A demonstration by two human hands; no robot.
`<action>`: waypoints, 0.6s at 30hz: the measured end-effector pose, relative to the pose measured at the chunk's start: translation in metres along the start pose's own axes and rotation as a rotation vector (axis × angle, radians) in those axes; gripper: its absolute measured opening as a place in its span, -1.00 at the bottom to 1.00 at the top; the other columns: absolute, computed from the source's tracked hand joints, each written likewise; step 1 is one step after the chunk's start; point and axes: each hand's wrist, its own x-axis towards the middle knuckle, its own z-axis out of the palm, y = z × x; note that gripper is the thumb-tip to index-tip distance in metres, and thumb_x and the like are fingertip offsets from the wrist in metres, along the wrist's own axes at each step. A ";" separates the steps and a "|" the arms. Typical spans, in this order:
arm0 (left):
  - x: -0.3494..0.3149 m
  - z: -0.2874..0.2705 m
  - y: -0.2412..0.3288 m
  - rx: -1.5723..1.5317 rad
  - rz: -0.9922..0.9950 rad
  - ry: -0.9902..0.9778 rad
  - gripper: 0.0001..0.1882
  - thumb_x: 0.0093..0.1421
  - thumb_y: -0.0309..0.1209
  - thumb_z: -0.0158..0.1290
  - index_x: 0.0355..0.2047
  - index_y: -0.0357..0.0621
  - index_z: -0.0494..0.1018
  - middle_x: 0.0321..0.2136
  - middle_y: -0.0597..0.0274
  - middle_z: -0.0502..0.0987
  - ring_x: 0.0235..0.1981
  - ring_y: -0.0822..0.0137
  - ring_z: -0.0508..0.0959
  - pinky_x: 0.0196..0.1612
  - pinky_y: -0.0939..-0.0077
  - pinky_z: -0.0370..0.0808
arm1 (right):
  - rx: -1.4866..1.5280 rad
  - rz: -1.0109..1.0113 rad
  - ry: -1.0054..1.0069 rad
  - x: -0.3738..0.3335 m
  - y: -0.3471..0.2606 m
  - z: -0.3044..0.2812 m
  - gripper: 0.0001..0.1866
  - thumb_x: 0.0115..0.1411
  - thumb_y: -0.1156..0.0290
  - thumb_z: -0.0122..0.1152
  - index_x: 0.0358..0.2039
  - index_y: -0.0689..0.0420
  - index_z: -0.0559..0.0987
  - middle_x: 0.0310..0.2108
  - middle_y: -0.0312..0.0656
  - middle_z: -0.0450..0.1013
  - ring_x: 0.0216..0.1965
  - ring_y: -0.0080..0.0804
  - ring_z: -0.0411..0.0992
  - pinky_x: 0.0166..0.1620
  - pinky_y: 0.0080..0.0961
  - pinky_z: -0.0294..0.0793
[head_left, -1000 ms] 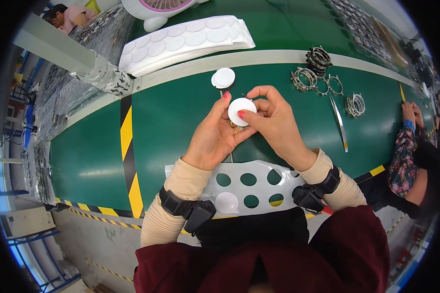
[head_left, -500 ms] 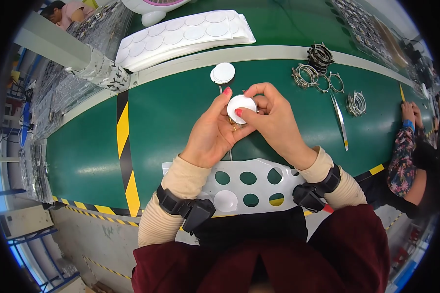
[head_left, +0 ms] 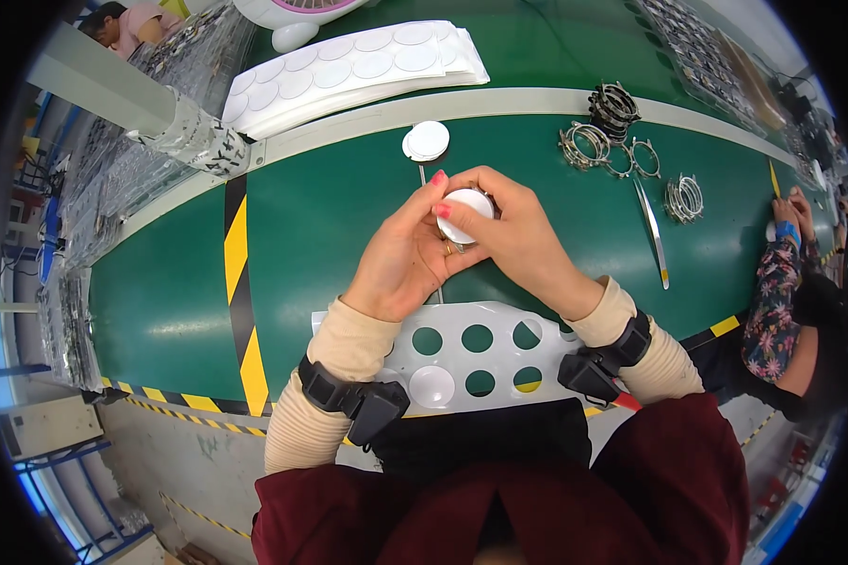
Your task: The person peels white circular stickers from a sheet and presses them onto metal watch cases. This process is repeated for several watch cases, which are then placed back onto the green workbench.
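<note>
The item under examination, a white disc [head_left: 474, 200], is held off the green worktop [head_left: 325, 207], beyond the perforated white sheet [head_left: 454, 360] as seen from the wearer. The left hand [head_left: 400, 254] cradles it, thumb raised beside its left edge, fingers underneath. The right hand [head_left: 528, 240] grips it as well, thumb laid across the face, index finger curled past the far edge. What lies beneath the disc is largely hidden.

Change noted: against half a second ago, the right thumb has slid leftward over the face, its tip now close to the left edge, and the index finger has closed toward the left thumb. Judged a shift of pressure across the disc; neither hand has released it.

Farther beyond the perforated white sheet lie two overlapping white discs [head_left: 431, 140]. Beyond and to its right are tweezers [head_left: 652, 235], silver rings [head_left: 684, 199] and a dark ring stack [head_left: 614, 110]. Well to its right are a co-worker's hands [head_left: 794, 215].
</note>
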 end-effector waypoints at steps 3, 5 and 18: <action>0.002 -0.005 0.001 0.003 0.043 0.019 -0.69 0.28 -0.20 -0.14 -0.17 -0.21 0.31 -0.21 0.15 0.44 -0.16 0.30 0.50 -0.07 0.31 0.51 | 0.043 -0.055 0.049 -0.003 0.002 0.003 -0.74 0.08 0.49 0.21 -0.20 0.22 0.44 -0.29 -0.26 0.41 -0.28 -0.61 0.37 -0.24 -0.68 0.40; 0.004 -0.008 0.002 0.004 0.066 0.029 -0.70 0.28 -0.21 -0.13 -0.17 -0.21 0.31 -0.23 0.16 0.45 -0.17 0.31 0.51 -0.09 0.33 0.53 | 0.244 -0.075 0.111 -0.003 0.005 0.004 -0.75 0.05 0.54 0.21 -0.22 0.22 0.44 -0.29 -0.24 0.42 -0.29 -0.55 0.38 -0.23 -0.63 0.41; 0.009 -0.027 0.005 -0.148 0.150 0.113 -0.70 0.27 -0.21 -0.10 -0.25 -0.25 0.34 -0.33 0.18 0.47 -0.25 0.27 0.52 -0.12 0.34 0.54 | -0.485 -0.842 0.242 0.019 -0.021 -0.001 -0.79 -0.05 0.58 0.26 -0.35 0.23 0.49 -0.37 -0.20 0.43 -0.29 -0.35 0.41 -0.20 -0.50 0.39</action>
